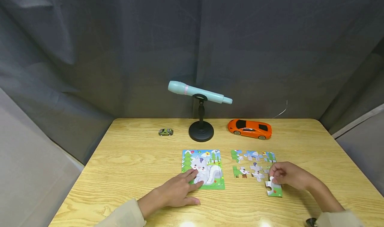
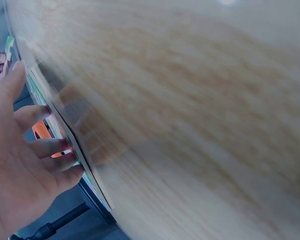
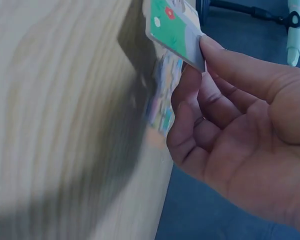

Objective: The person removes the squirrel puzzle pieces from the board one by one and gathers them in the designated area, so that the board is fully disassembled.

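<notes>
Between its thumb and curled fingers my right hand point(image 1: 288, 175) pinches a jigsaw piece point(image 1: 274, 189) with green grass, a red flower and part of a white tail. In the right wrist view the piece point(image 3: 176, 32) is raised off the table, over its own shadow. Several other puzzle pieces point(image 1: 255, 172) lie in two rows just beyond that hand. My left hand point(image 1: 177, 188) rests its straight, spread fingers on the squirrel picture board point(image 1: 214, 173), covering its lower left part. The thumb lies over the wood beside the board.
At the back of the wooden table point(image 1: 126, 167) stand a small toy car point(image 1: 166, 132), a light blue microphone point(image 1: 198, 91) on a black stand point(image 1: 201, 132), and an orange toy car point(image 1: 249, 129). A small black object point(image 1: 311, 221) sits near my right sleeve. Grey curtain point(image 1: 159, 50) hangs behind.
</notes>
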### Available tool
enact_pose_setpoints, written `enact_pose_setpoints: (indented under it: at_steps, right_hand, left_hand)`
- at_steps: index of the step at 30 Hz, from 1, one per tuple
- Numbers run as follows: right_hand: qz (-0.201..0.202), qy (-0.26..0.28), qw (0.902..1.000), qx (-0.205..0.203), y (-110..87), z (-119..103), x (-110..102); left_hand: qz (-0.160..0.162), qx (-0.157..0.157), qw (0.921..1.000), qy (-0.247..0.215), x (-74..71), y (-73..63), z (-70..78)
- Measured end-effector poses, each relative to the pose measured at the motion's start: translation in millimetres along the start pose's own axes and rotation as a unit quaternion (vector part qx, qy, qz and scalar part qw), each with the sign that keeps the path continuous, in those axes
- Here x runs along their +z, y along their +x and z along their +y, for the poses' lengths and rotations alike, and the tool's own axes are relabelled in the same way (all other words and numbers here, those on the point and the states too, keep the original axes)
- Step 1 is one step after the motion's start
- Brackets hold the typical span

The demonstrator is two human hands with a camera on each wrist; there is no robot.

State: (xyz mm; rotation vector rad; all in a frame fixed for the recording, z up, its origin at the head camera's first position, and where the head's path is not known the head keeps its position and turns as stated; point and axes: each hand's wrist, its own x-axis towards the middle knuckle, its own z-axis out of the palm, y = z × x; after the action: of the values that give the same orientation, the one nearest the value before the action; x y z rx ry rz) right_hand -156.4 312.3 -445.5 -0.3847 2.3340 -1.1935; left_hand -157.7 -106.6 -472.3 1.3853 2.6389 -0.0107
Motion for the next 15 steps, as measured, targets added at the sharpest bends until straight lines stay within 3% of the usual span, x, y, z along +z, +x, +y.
enact_pose_setpoints:
  at_steps: [9,15]
  right_hand:
    - [-0.003,-0.018,0.9998,-0.005,-9.8,18,-3]
    - [0.041,-0.051,0.9978,0.015,-10.6,23,1]
  left_hand:
    - [0.004,0.003,1.0,0.001,0.3,-1.0,0.2]
    - [0.009,0.006,0.9999,0.009,0.9,-0.2,0.2]
